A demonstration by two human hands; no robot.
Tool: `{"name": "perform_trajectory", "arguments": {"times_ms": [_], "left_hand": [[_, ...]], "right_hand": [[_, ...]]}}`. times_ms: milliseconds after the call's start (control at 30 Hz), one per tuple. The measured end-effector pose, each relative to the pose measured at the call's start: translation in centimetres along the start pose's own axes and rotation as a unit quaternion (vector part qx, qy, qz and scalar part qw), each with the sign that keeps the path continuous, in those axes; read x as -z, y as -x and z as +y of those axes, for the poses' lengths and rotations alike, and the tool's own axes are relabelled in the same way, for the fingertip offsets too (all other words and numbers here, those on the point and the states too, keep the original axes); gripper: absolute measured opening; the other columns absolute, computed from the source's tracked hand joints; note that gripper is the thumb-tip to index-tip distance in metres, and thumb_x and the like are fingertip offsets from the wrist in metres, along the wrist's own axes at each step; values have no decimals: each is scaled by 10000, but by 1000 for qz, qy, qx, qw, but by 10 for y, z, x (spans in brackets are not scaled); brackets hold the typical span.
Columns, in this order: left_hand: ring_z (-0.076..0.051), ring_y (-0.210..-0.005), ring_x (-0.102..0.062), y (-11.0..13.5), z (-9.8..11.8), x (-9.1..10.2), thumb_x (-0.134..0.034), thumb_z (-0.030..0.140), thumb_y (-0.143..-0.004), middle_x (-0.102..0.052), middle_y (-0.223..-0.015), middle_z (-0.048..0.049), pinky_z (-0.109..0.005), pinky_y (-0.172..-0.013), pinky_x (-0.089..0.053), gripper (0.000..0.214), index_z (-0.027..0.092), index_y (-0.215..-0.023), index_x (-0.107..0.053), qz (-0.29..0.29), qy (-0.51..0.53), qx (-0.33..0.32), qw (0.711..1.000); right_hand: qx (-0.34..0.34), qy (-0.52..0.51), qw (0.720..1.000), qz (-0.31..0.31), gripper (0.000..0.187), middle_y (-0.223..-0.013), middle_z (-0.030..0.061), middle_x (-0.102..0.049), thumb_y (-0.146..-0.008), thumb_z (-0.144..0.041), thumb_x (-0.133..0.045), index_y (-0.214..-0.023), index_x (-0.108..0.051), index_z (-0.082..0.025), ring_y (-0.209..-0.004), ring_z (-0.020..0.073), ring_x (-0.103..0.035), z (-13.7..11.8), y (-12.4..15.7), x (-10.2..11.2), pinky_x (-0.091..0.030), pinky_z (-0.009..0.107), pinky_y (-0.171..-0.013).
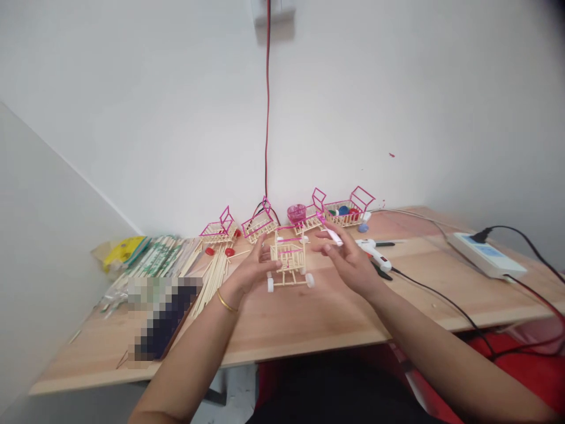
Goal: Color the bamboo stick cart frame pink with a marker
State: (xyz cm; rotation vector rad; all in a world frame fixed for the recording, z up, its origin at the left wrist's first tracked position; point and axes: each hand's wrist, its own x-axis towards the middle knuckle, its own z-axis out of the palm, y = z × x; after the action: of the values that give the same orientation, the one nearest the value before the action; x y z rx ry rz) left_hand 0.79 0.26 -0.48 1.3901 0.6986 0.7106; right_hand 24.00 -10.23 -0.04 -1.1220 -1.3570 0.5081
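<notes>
My left hand (251, 272) grips a small cart of pale sticks (289, 262) with white wheels and pink trim, holding it above the wooden table (309, 318). A gold bangle sits on that wrist. My right hand (348, 259) is just to the right of the cart, fingers curled round a pink and white marker (332, 234) that points up and to the left toward the cart's top.
Several finished stick carts (260, 224) line the wall; one (346, 212) holds coloured bottle caps. A white glue gun (375, 252) and its black cable lie right of my hands. A power strip (485, 254) sits far right. Bundled sticks (168, 256) and a blurred dark object (163, 318) lie left.
</notes>
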Motion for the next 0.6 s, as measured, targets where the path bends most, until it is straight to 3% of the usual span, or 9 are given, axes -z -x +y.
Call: {"name": "perform_trajectory", "arguments": {"times_ms": [100, 200, 367, 600], "left_hand": [[-280, -1261, -540, -3, -5, 5, -822, 294, -660, -514, -1376, -130, -452, -1100, -391, 1092, 268, -1552, -194, 7, 8, 6, 1000], [-279, -1291, -521, -6, -10, 11, -817, 295, -669, -507, -1389, -134, -445, -1118, -367, 1060, 262, -1549, -228, 15, 21, 16, 1000], [-279, -1331, -496, -6, -13, 12, -815, 304, -689, -560, -1361, -116, -448, -1137, -331, 1011, 285, -1540, -269, 9, 36, 14, 999], [-229, -1062, -643, -4, -14, 10, -797, 269, -691, -671, -1148, -60, -382, -995, -435, 994, 299, -1538, -277, 7, 115, 17, 993]], "right_hand": [[44, 8, 996, 80, 354, -918, 49, -697, -966, -458, -533, -1236, -604, -242, -870, 189, -683, -3, -5, 15, -547, 392, -880], [92, 11, 993, 72, 323, -711, 2, -619, -973, -466, -518, -1125, -665, -222, -717, 160, -623, -13, -10, 28, -535, 333, -745], [148, 48, 987, 37, 314, -672, 9, -593, -960, -472, -541, -999, -712, -212, -634, 147, -570, -29, -24, 25, -470, 295, -602], [159, -5, 984, 76, 321, -666, 6, -596, -918, -519, -586, -956, -690, -217, -607, 154, -569, -22, -60, -1, -465, 300, -569]]}}
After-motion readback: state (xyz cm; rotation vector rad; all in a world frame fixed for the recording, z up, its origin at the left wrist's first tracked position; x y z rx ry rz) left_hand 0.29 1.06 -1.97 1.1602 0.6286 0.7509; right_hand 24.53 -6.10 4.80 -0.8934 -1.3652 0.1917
